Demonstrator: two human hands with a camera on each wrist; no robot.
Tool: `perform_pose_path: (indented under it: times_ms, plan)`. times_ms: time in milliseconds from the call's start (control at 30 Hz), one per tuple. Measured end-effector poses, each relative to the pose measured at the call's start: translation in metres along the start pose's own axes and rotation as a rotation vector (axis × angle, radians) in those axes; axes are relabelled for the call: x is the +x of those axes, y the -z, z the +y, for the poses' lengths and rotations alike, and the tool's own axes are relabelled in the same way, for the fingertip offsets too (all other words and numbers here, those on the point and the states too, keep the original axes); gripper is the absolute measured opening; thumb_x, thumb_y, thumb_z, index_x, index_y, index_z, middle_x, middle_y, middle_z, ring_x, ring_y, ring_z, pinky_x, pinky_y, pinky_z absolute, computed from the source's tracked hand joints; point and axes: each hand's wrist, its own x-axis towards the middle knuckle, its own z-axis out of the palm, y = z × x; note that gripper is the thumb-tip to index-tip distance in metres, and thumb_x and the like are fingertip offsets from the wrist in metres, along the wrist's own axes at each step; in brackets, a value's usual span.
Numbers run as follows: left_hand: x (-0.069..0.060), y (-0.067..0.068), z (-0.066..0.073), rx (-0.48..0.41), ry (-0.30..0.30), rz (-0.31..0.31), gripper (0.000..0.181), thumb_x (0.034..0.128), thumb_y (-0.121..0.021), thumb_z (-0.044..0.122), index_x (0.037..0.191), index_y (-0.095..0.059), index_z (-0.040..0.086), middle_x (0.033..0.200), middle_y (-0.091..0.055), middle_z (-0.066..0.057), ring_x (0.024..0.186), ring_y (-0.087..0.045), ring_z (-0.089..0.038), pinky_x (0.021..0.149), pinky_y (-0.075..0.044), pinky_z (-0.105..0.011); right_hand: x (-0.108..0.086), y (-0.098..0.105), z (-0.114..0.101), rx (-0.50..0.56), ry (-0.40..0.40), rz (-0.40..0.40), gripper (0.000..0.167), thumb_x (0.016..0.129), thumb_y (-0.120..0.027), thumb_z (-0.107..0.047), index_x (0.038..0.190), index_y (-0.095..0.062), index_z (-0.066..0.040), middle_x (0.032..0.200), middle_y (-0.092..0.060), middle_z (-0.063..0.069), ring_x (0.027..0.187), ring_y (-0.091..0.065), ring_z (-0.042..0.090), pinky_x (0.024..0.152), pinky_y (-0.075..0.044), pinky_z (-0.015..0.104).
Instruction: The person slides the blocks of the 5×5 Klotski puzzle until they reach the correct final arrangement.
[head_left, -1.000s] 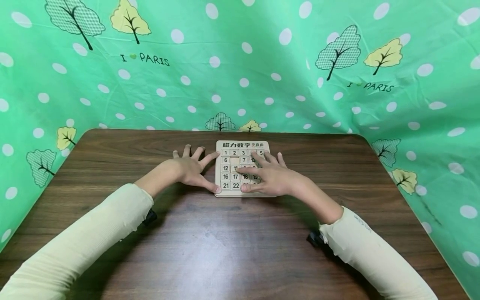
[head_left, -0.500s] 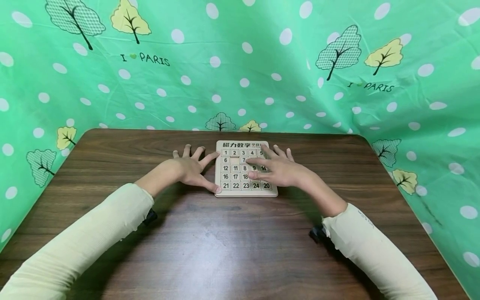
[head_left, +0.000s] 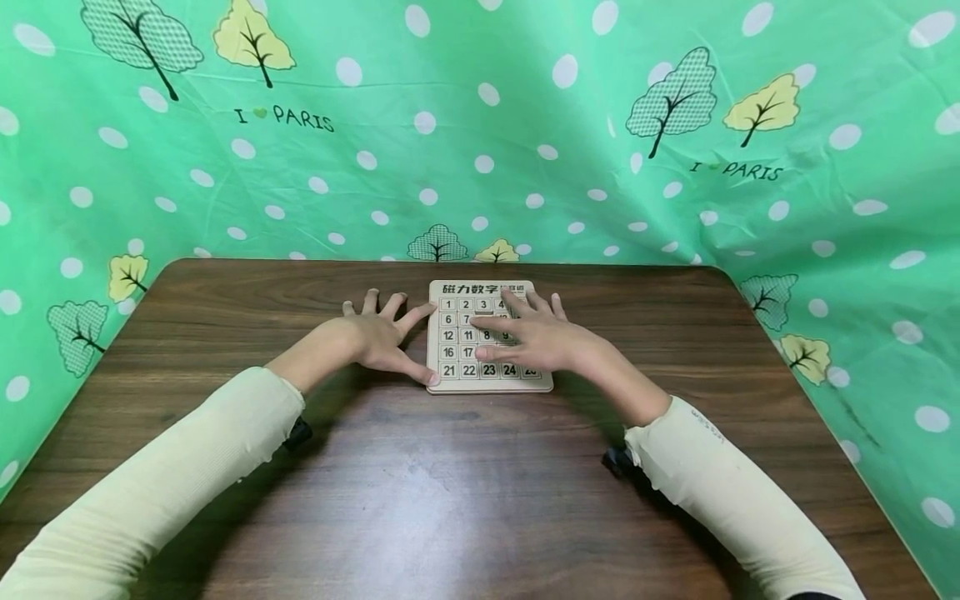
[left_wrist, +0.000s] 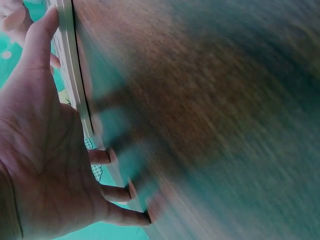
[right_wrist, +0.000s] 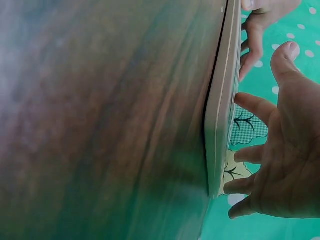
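A pale number slide puzzle (head_left: 468, 353) lies flat on the table, its numbered tiles in rows below a printed title. My left hand (head_left: 378, 337) is spread at its left side, thumb at the near left corner and index finger at the left edge. Over the right half reaches my right hand (head_left: 551, 337), fingers extended, its index fingertip at the right side of the 7 tile (head_left: 466, 320). Part of a gap shows under the 3 tile (head_left: 483, 305); several right-hand tiles are hidden. In the right wrist view, the index finger (right_wrist: 255, 106) meets the board's face.
The dark wood-grain table (head_left: 405, 483) extends widely around the puzzle. A green dotted curtain (head_left: 480, 125) with printed trees hangs behind the table and along its sides. Small black devices (head_left: 618, 461) sit under both wrists at the pale sleeves (head_left: 720, 467).
The 7 tile has slid left into the second column, and the gap now lies in the third. My right hand drew back right, then moved left with the tile. The left hand stays put.
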Motion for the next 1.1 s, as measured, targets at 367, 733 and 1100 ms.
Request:
perform_pose_path:
  times_ms: [367,733,1100]
  plan:
    - [0.000,0.002,0.001,0.026,-0.006,0.000,0.133,0.0831,-0.066,0.099,0.182,0.003,0.042,0.190,0.000,-0.023,0.170,0.003,-0.069,0.128,-0.011,-0.093,-0.028,0.000,0.004,-0.016,0.000,0.050,0.062,0.110,-0.056,-0.071,0.164,-0.060,-0.040,0.190,-0.010,0.023,0.172,-0.004,0.064,0.133,0.005,0.086]
    - [0.001,0.001,-0.001,0.016,-0.002,-0.008,0.133,0.0830,-0.065,0.100,0.182,0.004,0.042,0.190,0.000,-0.023,0.170,0.003,-0.069,0.127,-0.011,-0.093,-0.020,-0.002,0.004,-0.032,-0.039,0.040,0.067,0.109,-0.052,-0.076,0.167,-0.055,-0.043,0.191,-0.006,0.021,0.172,-0.003,0.064,0.132,0.003,0.087]
    - [0.003,-0.001,-0.003,0.009,0.001,-0.008,0.134,0.0814,-0.063,0.102,0.182,0.005,0.044,0.190,-0.001,-0.023,0.169,0.002,-0.069,0.127,-0.012,-0.093,-0.009,0.001,0.003,-0.056,-0.079,0.031,0.075,0.106,-0.052,-0.081,0.172,-0.047,-0.046,0.191,-0.002,0.020,0.173,0.002,0.062,0.134,0.006,0.084]
